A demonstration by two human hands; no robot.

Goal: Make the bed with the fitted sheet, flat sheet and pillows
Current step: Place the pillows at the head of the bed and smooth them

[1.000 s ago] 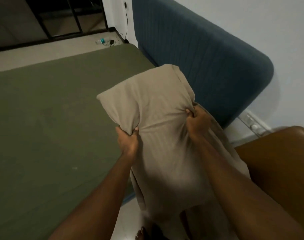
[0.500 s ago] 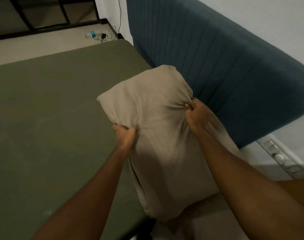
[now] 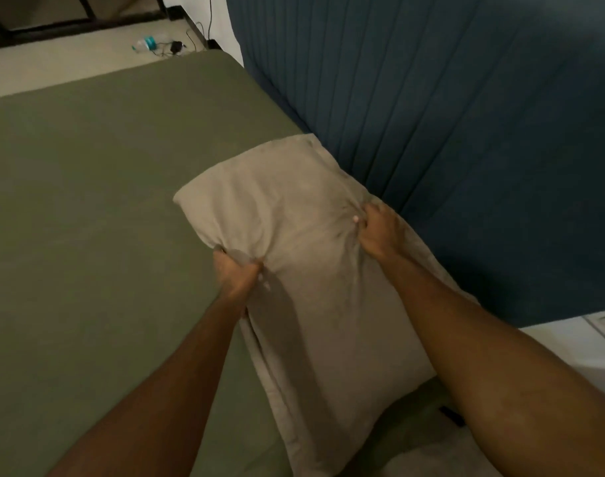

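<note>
While the beige pillow (image 3: pixel 294 235) is held over the head end of the bed, it is gripped from both sides. A bunch of its case is clenched in the left hand (image 3: pixel 237 273) at the pillow's left edge, with the fingers curled under the cloth and the thumb on top. At the right edge, a fold of the case is pinched by the right hand (image 3: pixel 377 232), the fingers curled and creases drawn toward them. The pillow is laid lengthwise along the padded blue headboard (image 3: pixel 466 132), its far corner just beside or touching the ribbed panel; which of the two cannot be told. Whether its underside rests on the olive-green fitted sheet (image 3: pixel 105 201) cannot be told either. The sheet is stretched smooth across the mattress, right up to the headboard. The loose open end of the case is draped toward the near edge of the bed, between the forearms. Beyond the far side, a plastic bottle (image 3: pixel 146 43) and a black charger with its cable (image 3: pixel 175 48) are seen lying close together on the pale floor (image 3: pixel 70 63).
</note>
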